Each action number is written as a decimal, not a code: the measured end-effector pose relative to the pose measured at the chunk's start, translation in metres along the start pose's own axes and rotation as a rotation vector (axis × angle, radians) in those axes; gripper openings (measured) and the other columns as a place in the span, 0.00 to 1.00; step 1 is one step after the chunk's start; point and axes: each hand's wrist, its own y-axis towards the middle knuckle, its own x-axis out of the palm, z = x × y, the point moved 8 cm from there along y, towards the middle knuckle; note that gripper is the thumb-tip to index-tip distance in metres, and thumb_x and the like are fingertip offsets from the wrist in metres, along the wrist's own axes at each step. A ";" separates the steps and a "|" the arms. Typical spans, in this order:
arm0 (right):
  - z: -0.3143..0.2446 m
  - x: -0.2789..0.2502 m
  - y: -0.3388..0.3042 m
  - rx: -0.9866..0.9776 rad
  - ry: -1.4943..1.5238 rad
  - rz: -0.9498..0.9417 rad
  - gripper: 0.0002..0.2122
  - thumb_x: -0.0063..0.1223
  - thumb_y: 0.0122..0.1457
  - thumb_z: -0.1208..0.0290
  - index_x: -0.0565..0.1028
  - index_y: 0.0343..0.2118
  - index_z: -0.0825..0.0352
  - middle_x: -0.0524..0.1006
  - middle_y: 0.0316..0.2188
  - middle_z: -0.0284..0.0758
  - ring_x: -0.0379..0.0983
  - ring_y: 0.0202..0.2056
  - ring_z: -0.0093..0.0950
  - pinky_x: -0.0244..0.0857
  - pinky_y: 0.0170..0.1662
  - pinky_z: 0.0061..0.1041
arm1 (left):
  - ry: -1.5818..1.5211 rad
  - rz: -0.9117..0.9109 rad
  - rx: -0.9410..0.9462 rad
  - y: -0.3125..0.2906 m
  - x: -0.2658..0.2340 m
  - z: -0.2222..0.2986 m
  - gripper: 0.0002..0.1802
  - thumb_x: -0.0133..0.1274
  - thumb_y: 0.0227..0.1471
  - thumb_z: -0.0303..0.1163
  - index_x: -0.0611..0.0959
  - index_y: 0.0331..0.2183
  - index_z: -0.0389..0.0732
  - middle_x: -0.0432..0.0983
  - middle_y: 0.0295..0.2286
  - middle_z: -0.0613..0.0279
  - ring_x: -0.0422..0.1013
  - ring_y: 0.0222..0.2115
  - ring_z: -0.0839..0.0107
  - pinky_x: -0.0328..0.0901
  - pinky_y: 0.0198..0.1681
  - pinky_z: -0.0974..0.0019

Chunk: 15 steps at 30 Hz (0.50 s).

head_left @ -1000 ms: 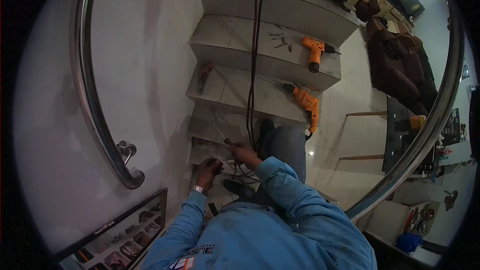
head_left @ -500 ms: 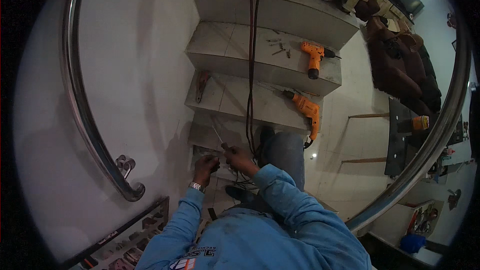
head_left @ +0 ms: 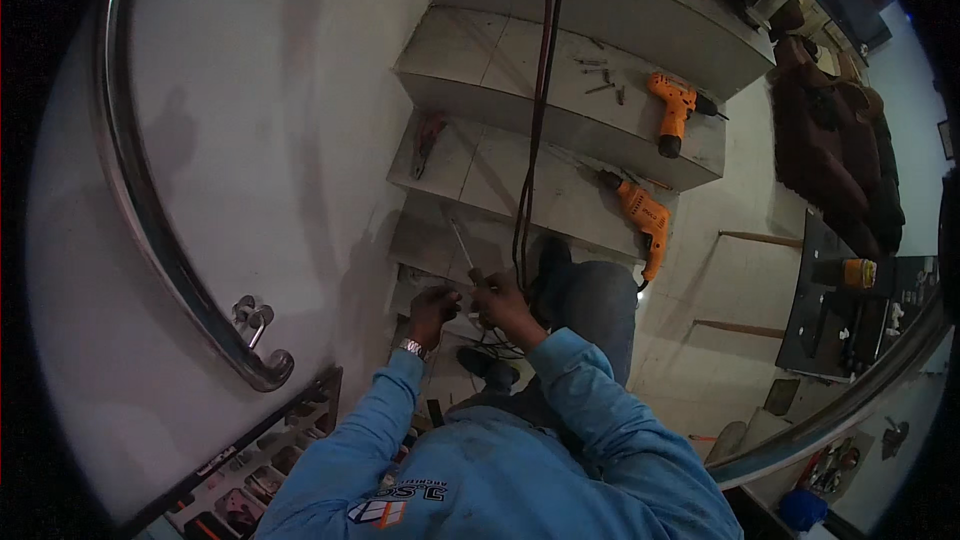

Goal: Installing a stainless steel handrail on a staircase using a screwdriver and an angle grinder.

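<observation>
My right hand (head_left: 503, 306) is wrapped round the handle of a screwdriver (head_left: 462, 243), whose thin metal shaft points up and away to the left. Close beside it, my left hand (head_left: 432, 314) has its fingers drawn together in a pinch. Whatever it may hold is too small and dark to make out. A small gap separates the two hands, low over the stairs in front of my body. A metal-banded watch (head_left: 414, 348) circles my left wrist.
An orange corded drill (head_left: 643, 220) and red-handled pliers (head_left: 429, 143) lie on one step (head_left: 480, 165). Above are an orange cordless drill (head_left: 674, 112) and several screws or anchors (head_left: 600, 80). Cables (head_left: 537, 120) run down the stairs. Handrails (head_left: 150, 230) flank both sides.
The view has shifted, so the stairs and drills appear farther right. My right hand still grips the screwdriver, its shaft a little more upright, and my left hand stays beside it.
</observation>
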 end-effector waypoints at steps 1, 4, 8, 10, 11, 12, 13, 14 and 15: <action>-0.005 0.001 0.002 -0.005 -0.025 0.000 0.19 0.57 0.61 0.60 0.70 0.45 0.72 0.75 0.26 0.37 0.70 0.24 0.23 0.63 0.26 0.25 | 0.026 0.032 0.004 0.008 -0.003 0.003 0.22 0.59 0.54 0.33 0.77 0.49 0.33 0.79 0.36 0.56 0.75 0.34 0.69 0.71 0.36 0.67; -0.021 -0.005 0.008 -0.018 -0.012 -0.031 0.17 0.56 0.62 0.59 0.71 0.42 0.71 0.74 0.27 0.36 0.69 0.25 0.22 0.62 0.26 0.24 | 0.054 0.003 0.081 0.025 0.010 0.023 0.24 0.60 0.53 0.34 0.78 0.49 0.33 0.78 0.36 0.57 0.75 0.35 0.69 0.71 0.37 0.67; -0.046 -0.017 0.002 -0.077 -0.008 -0.014 0.17 0.56 0.61 0.59 0.72 0.40 0.71 0.74 0.29 0.34 0.68 0.27 0.20 0.61 0.26 0.25 | -0.049 -0.040 0.070 0.048 0.023 0.033 0.26 0.62 0.52 0.34 0.77 0.50 0.33 0.78 0.37 0.56 0.75 0.36 0.68 0.72 0.38 0.66; -0.049 -0.021 0.004 -0.061 -0.001 -0.012 0.18 0.56 0.61 0.58 0.72 0.41 0.72 0.73 0.30 0.34 0.68 0.28 0.21 0.61 0.27 0.25 | -0.152 -0.081 0.136 0.056 0.030 0.045 0.28 0.62 0.52 0.35 0.75 0.52 0.34 0.78 0.38 0.56 0.75 0.36 0.68 0.72 0.39 0.65; -0.052 -0.023 0.004 -0.061 0.001 -0.010 0.18 0.56 0.61 0.58 0.72 0.41 0.72 0.73 0.30 0.34 0.68 0.28 0.21 0.61 0.27 0.25 | -0.150 -0.083 0.135 0.060 0.032 0.049 0.28 0.62 0.52 0.35 0.75 0.52 0.34 0.78 0.38 0.56 0.75 0.36 0.68 0.72 0.39 0.65; -0.054 -0.026 0.004 -0.051 0.025 -0.001 0.19 0.56 0.62 0.58 0.72 0.42 0.73 0.73 0.31 0.34 0.68 0.29 0.22 0.62 0.28 0.25 | -0.135 -0.091 0.144 0.063 0.037 0.055 0.28 0.61 0.53 0.35 0.74 0.53 0.34 0.78 0.38 0.56 0.75 0.36 0.67 0.72 0.39 0.64; -0.055 -0.030 0.005 -0.041 0.048 0.009 0.19 0.56 0.62 0.58 0.72 0.43 0.73 0.74 0.31 0.35 0.68 0.30 0.23 0.62 0.30 0.25 | -0.120 -0.097 0.154 0.064 0.041 0.062 0.28 0.61 0.53 0.35 0.74 0.53 0.34 0.78 0.38 0.56 0.76 0.36 0.67 0.71 0.40 0.63; -0.052 -0.033 0.008 -0.040 0.051 0.012 0.19 0.56 0.62 0.58 0.72 0.43 0.73 0.74 0.31 0.35 0.68 0.30 0.23 0.62 0.30 0.25 | -0.119 -0.101 0.152 0.066 0.046 0.066 0.28 0.61 0.53 0.35 0.74 0.53 0.34 0.78 0.38 0.56 0.76 0.36 0.67 0.71 0.40 0.63; -0.054 -0.035 0.010 -0.076 0.078 0.013 0.20 0.56 0.62 0.58 0.72 0.43 0.73 0.73 0.32 0.35 0.68 0.31 0.23 0.63 0.31 0.25 | -0.146 -0.099 0.143 0.067 0.052 0.070 0.28 0.61 0.53 0.34 0.74 0.53 0.35 0.78 0.38 0.55 0.76 0.36 0.67 0.71 0.40 0.63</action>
